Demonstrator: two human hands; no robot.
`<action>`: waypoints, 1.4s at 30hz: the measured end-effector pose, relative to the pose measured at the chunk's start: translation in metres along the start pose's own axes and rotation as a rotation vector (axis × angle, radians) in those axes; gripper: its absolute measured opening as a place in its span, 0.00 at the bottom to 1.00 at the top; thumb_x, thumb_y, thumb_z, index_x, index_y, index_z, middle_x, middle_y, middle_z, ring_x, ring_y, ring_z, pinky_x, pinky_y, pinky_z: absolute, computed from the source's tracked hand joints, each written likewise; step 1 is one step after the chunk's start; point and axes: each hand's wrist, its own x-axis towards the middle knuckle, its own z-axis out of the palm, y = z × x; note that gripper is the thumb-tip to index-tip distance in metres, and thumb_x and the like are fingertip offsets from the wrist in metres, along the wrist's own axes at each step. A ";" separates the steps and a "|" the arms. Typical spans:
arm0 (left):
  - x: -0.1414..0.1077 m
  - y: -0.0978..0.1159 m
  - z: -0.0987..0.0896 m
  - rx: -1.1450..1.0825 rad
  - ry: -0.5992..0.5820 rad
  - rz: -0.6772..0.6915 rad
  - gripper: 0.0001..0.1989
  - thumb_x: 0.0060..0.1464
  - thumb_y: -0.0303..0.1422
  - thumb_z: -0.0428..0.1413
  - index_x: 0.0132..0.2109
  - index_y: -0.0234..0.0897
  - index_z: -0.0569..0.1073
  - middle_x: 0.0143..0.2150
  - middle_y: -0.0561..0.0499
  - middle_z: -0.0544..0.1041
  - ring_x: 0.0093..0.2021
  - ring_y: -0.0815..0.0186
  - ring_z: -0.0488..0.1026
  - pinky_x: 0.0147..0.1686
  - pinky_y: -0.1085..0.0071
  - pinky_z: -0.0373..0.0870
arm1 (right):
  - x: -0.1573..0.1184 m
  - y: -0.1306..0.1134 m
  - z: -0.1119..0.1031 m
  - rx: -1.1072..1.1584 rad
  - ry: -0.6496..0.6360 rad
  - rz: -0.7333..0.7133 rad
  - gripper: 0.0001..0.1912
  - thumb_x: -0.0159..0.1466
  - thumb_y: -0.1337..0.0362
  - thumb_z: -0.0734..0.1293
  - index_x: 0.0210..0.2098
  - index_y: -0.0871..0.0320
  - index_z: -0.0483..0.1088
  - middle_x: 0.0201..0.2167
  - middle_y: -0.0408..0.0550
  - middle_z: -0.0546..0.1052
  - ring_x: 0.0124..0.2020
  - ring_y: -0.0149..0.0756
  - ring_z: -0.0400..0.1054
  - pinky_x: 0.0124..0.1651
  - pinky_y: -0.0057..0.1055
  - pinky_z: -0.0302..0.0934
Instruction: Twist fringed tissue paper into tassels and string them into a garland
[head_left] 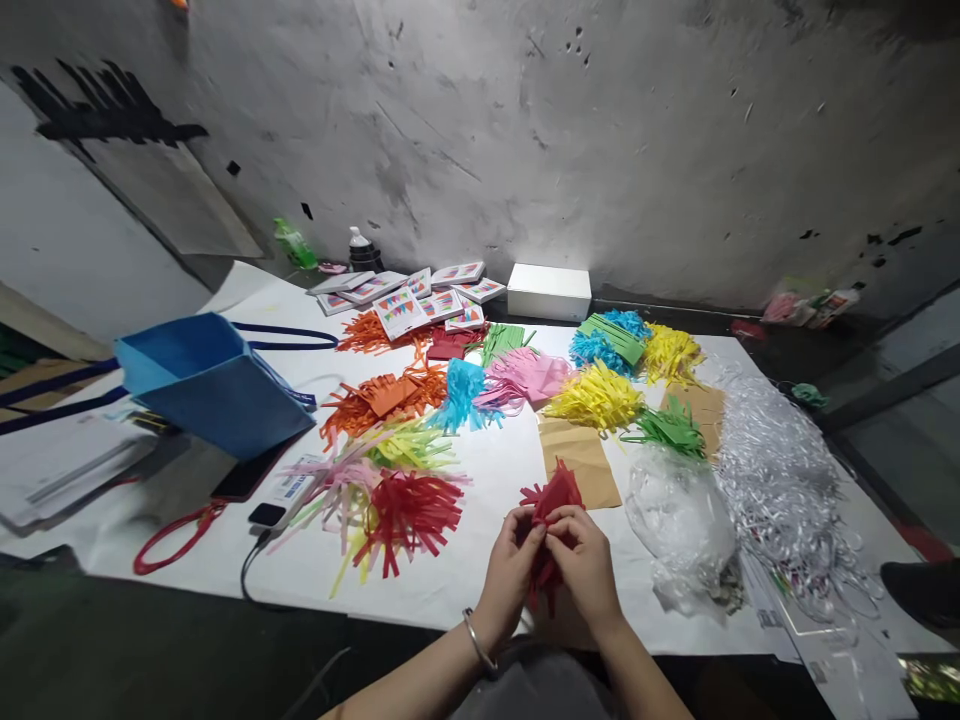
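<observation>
Both hands meet near the front edge of the white-covered table, holding a red fringed paper piece (pixel 559 492) between them. My left hand (pixel 512 560), with a silver bracelet at the wrist, pinches it from the left. From the right, my right hand (pixel 587 562) grips the same piece with thumb and fingers. Red strips stick out above and below the fingers. Just behind lies a brown paper sheet (pixel 581 463). A bundle of red strips (pixel 412 515) rests to the left, and a clear plastic bag (pixel 679 520) is to the right.
Fringed paper bundles in orange (pixel 390 395), pink (pixel 525 375), yellow (pixel 598 397) and green (pixel 675 428) spread across the table. Behind are printed packets (pixel 400 312) and a white box (pixel 549 292). A blue bag (pixel 217 385) stands left; silvery strands (pixel 780 480) heap at right.
</observation>
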 end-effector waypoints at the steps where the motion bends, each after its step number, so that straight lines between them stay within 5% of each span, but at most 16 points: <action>1: 0.001 0.001 -0.002 0.012 -0.021 -0.006 0.15 0.52 0.42 0.59 0.43 0.38 0.69 0.41 0.49 0.75 0.43 0.62 0.72 0.46 0.66 0.68 | 0.002 0.000 -0.003 0.058 -0.043 0.031 0.07 0.57 0.67 0.67 0.23 0.57 0.71 0.35 0.48 0.74 0.39 0.38 0.70 0.43 0.33 0.63; 6: 0.006 0.010 -0.010 0.217 -0.128 0.017 0.13 0.54 0.42 0.56 0.38 0.36 0.73 0.37 0.49 0.77 0.38 0.62 0.72 0.41 0.68 0.68 | 0.010 -0.001 -0.017 0.063 -0.131 0.040 0.06 0.58 0.64 0.66 0.27 0.58 0.71 0.32 0.48 0.74 0.36 0.38 0.70 0.41 0.33 0.65; 11: 0.006 0.017 -0.012 0.568 -0.155 0.175 0.10 0.58 0.37 0.51 0.37 0.38 0.74 0.36 0.49 0.77 0.37 0.62 0.72 0.41 0.68 0.67 | 0.007 0.001 -0.015 -0.498 0.047 -0.331 0.07 0.61 0.68 0.61 0.37 0.58 0.70 0.37 0.52 0.75 0.43 0.44 0.68 0.50 0.45 0.60; 14: 0.006 0.020 -0.015 0.720 -0.192 0.280 0.10 0.59 0.35 0.48 0.37 0.39 0.73 0.36 0.49 0.76 0.37 0.62 0.71 0.40 0.66 0.67 | 0.005 0.002 -0.016 -0.651 -0.035 -0.424 0.14 0.62 0.70 0.59 0.46 0.59 0.69 0.42 0.54 0.75 0.45 0.45 0.68 0.50 0.44 0.60; 18: 0.012 0.030 -0.027 0.835 -0.346 0.361 0.09 0.59 0.33 0.49 0.41 0.39 0.73 0.38 0.47 0.75 0.40 0.61 0.70 0.43 0.64 0.67 | 0.008 0.000 -0.026 -0.497 -0.242 -0.223 0.14 0.64 0.70 0.57 0.39 0.56 0.73 0.34 0.49 0.78 0.34 0.39 0.72 0.39 0.34 0.64; 23: 0.018 0.043 -0.038 0.827 -0.539 0.355 0.14 0.56 0.31 0.53 0.50 0.42 0.70 0.46 0.46 0.75 0.45 0.60 0.70 0.47 0.65 0.67 | 0.015 0.003 -0.038 -0.098 -0.327 0.088 0.11 0.61 0.66 0.62 0.34 0.55 0.77 0.31 0.46 0.80 0.34 0.40 0.73 0.39 0.34 0.65; 34: 0.016 0.035 -0.029 0.757 -0.272 0.368 0.08 0.56 0.28 0.51 0.43 0.40 0.72 0.41 0.48 0.76 0.42 0.61 0.71 0.45 0.64 0.68 | 0.009 -0.005 -0.040 0.170 -0.307 0.141 0.11 0.60 0.60 0.65 0.37 0.58 0.76 0.34 0.48 0.79 0.38 0.40 0.72 0.43 0.35 0.65; 42: 0.014 0.038 -0.020 0.685 -0.237 0.334 0.09 0.55 0.28 0.52 0.44 0.40 0.72 0.41 0.48 0.76 0.41 0.62 0.72 0.42 0.65 0.70 | 0.000 -0.015 -0.036 -0.248 -0.110 -0.249 0.11 0.61 0.71 0.59 0.33 0.55 0.72 0.35 0.48 0.71 0.40 0.38 0.67 0.45 0.34 0.63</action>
